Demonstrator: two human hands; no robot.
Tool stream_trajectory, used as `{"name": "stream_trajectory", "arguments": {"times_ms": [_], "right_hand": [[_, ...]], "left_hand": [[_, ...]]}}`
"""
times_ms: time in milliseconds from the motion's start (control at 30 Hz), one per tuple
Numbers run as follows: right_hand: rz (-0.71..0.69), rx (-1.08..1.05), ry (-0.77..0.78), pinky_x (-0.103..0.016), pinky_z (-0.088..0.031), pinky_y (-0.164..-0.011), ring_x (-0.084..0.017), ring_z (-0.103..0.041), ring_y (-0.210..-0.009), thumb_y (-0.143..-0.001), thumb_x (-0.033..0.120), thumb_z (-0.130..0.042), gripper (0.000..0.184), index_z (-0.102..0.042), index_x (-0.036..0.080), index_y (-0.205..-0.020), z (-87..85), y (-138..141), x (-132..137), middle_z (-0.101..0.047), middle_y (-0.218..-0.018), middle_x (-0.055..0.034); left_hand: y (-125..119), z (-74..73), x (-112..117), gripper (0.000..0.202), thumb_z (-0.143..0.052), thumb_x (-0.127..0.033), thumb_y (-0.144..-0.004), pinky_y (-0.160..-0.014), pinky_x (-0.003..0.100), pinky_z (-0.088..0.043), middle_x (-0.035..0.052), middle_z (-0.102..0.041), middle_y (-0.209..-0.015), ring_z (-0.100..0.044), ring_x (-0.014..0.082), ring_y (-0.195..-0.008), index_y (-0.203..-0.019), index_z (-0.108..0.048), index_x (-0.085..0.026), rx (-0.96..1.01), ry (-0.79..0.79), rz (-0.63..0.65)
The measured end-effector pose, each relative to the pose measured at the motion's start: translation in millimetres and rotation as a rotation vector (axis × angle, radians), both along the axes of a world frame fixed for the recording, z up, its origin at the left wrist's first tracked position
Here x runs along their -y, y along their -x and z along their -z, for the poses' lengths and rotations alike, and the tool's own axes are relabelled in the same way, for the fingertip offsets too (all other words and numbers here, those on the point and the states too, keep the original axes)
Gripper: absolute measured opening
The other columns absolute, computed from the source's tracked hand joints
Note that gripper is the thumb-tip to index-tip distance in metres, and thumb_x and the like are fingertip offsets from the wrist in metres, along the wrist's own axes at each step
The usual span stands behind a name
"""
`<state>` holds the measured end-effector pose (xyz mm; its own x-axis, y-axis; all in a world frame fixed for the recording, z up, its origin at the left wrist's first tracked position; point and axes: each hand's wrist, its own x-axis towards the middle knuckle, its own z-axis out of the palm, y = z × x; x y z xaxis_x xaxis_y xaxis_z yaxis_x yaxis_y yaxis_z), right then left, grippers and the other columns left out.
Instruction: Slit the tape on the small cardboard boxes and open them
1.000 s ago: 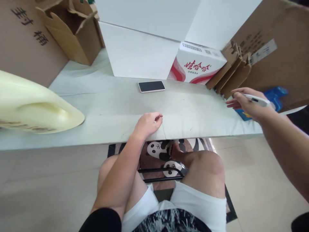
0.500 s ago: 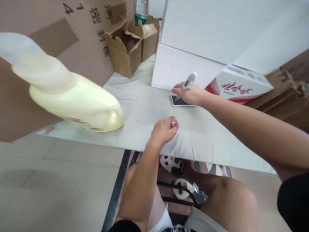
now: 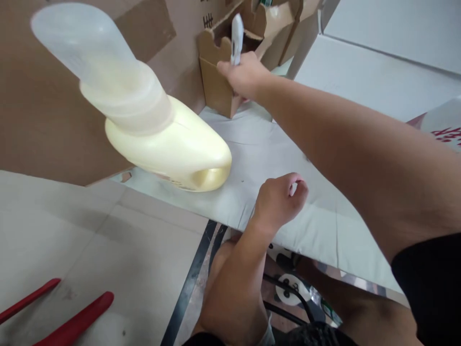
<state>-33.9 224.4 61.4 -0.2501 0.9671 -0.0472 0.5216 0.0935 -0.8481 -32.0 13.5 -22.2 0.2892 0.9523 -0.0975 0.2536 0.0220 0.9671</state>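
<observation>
My right hand [image 3: 248,76] is closed around a slim white pen-like object [image 3: 236,38], whose upper end sticks up above the fist. This hand is in front of the open brown cardboard box [image 3: 215,84] at the back; whether they touch, I cannot tell. My left hand [image 3: 281,201] rests near the front edge of the cloth-covered table [image 3: 259,144], fingers curled into a loose ring with nothing visible in them. Left of it is a big pale-yellow bottle [image 3: 187,144] with a translucent cap [image 3: 86,43], leaning across the view.
A large brown carton [image 3: 43,120] stands at the left and back. White boxes [image 3: 345,81] are at the right, with a red-lettered carton [image 3: 444,125] at the edge. Red handles [image 3: 82,319] show at lower left. My legs and a panda-patterned mat [image 3: 293,288] are below.
My right hand has moved left and back, from over a phone to the cardboard box, still holding the pen-like object. The view has swung left. My left hand stays curled; the phone no longer shows clearly.
</observation>
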Motion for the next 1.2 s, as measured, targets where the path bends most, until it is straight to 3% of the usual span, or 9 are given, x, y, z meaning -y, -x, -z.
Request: {"name": "stream_trajectory", "arguments": {"times_ms": [100,200,400,567,667,833,933,1067,1200], "right_hand": [[0.13,0.012,0.042,-0.065,-0.05,-0.11,-0.036,-0.074,-0.12,-0.107,0.043,-0.043,0.042,-0.055,0.004,-0.115,-1.1,-4,1,-0.063,-0.122,-0.0077],[0.187,-0.045,0.011,-0.052,-0.053,-0.111,-0.024,-0.076,-0.112,-0.108,0.04,-0.04,0.04,-0.058,0.005,-0.11,-5.0,-25,21,-0.066,-0.113,-0.0025],[0.381,-0.186,-0.159,-0.025,-0.051,-0.083,-0.006,-0.069,-0.075,-0.111,0.034,-0.036,0.044,-0.068,0.006,-0.101,2.1,-121,97,-0.074,-0.11,-0.0046],[0.231,-0.454,-0.317,-0.037,-0.054,-0.082,-0.02,-0.069,-0.079,-0.091,0.068,-0.064,0.053,-0.081,0.021,-0.074,15.3,-226,200,-0.075,-0.077,-0.0086],[0.158,-0.399,-0.362,-0.047,-0.056,-0.087,-0.029,-0.075,-0.085,-0.094,0.064,-0.056,0.052,-0.086,0.026,-0.073,20.1,-272,264,-0.076,-0.07,-0.0114],[0.049,-0.281,-0.338,-0.04,-0.059,-0.083,-0.024,-0.08,-0.092,-0.103,0.052,-0.052,0.044,-0.089,0.028,-0.096,28.1,-307,329,-0.085,-0.099,-0.0082],[0.034,-0.242,-0.326,-0.038,-0.061,-0.093,-0.024,-0.079,-0.11,-0.106,0.057,-0.047,0.049,-0.087,0.03,-0.105,37.4,-314,341,-0.084,-0.103,-0.0064],[0.112,-0.306,-0.276,-0.046,-0.056,-0.113,-0.028,-0.062,-0.145,-0.106,0.062,-0.044,0.049,-0.084,0.034,-0.114,56.3,-318,344,-0.079,-0.129,-0.0042],[0.107,-0.229,-0.226,-0.057,-0.038,-0.132,-0.033,-0.042,-0.162,-0.106,0.058,-0.046,0.046,-0.079,0.037,-0.13,69.8,-320,346,-0.051,-0.169,0.0001]], "left_hand": [[0,0.2,4,0.024,-0.054,-0.035,-0.096,-0.059,0.03,-0.032,-0.0066,-0.04,-0.053,-0.041,0.0132,-0.054,-0.078,-0.065,-0.022,0.061,-0.027,-0.028],[-1,1.1,7,0.022,-0.056,-0.032,-0.094,-0.058,0.029,-0.033,-0.0073,-0.038,-0.052,-0.037,0.0118,-0.052,-0.075,-0.063,-0.022,0.167,-0.11,-0.168],[-4,-1.5,16,0.023,-0.056,-0.026,-0.096,-0.053,0.026,-0.034,-0.0055,-0.047,-0.057,-0.042,0.0105,-0.051,-0.074,-0.059,-0.022,0.396,-0.472,-0.581],[-5,4.2,15,0.018,-0.056,-0.023,-0.099,-0.067,0.027,-0.046,-0.0018,-0.058,-0.073,-0.054,0.0134,-0.066,-0.083,-0.064,-0.022,0.435,-0.702,-0.726],[-10,12.6,7,0.024,-0.059,-0.042,-0.103,-0.095,0.037,-0.052,0.0052,-0.063,-0.103,-0.061,0.0206,-0.097,-0.108,-0.073,-0.023,0.384,-0.778,-0.724],[-28,17.2,-2,0.052,-0.048,-0.067,-0.104,-0.122,0.048,-0.04,0.0109,-0.06,-0.134,-0.053,0.029,-0.136,-0.125,-0.071,-0.026,0.322,-0.765,-0.474],[-36,16.0,-5,0.035,-0.053,-0.06,-0.1,-0.107,0.045,-0.05,0.0066,-0.064,-0.11,-0.064,0.0249,-0.112,-0.106,-0.061,-0.025,0.414,-0.758,-0.42],[-44,14.6,-12,0.029,-0.051,-0.05,-0.089,-0.084,0.038,-0.054,-0.0014,-0.057,-0.092,-0.064,0.0169,-0.078,-0.095,-0.034,-0.028,0.601,-0.778,-0.581],[-56,11.2,-20,0.031,-0.047,-0.046,-0.084,-0.08,0.035,-0.052,-0.0048,-0.056,-0.081,-0.064,0.0159,-0.07,-0.096,-0.026,-0.027,0.562,-0.783,-0.634]]}}
